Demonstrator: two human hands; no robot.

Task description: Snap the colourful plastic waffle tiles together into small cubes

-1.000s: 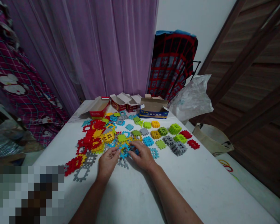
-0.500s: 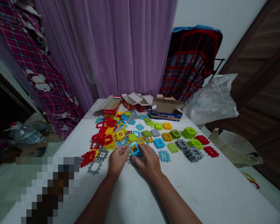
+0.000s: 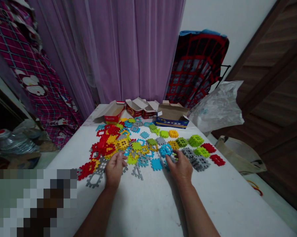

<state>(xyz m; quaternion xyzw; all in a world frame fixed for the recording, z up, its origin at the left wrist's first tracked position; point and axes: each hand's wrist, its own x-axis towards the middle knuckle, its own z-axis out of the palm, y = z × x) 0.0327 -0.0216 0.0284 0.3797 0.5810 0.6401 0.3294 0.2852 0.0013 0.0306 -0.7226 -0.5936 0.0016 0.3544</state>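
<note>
My right hand [image 3: 181, 167] reaches over the middle right of the table. Its thumb and forefinger close on a blue ring-like interlocking tile [image 3: 165, 150], which lies over other blue tiles. My left hand [image 3: 114, 167] hovers beside the mixed pile with loosely bent fingers and nothing visible in them. Grey tiles [image 3: 95, 179] lie just left of it. Between the hands are a grey triangular tile [image 3: 137, 172] and a solid blue square tile [image 3: 156, 164]. A yellow window tile [image 3: 123, 143] sits in the pile.
Sorted groups lie on the right: green tiles [image 3: 196, 140], grey tiles [image 3: 200, 162] and red tiles [image 3: 217, 160]. Open cartons, including a blue box [image 3: 171, 122] and a red box [image 3: 115, 117], line the table's far edge. A clear plastic bag [image 3: 219, 105] bulges at the right.
My hands have parted. The right hand has carried the blue tile rightward to the other blue tiles; the left has let go and drawn left. The view has turned slightly right.
</note>
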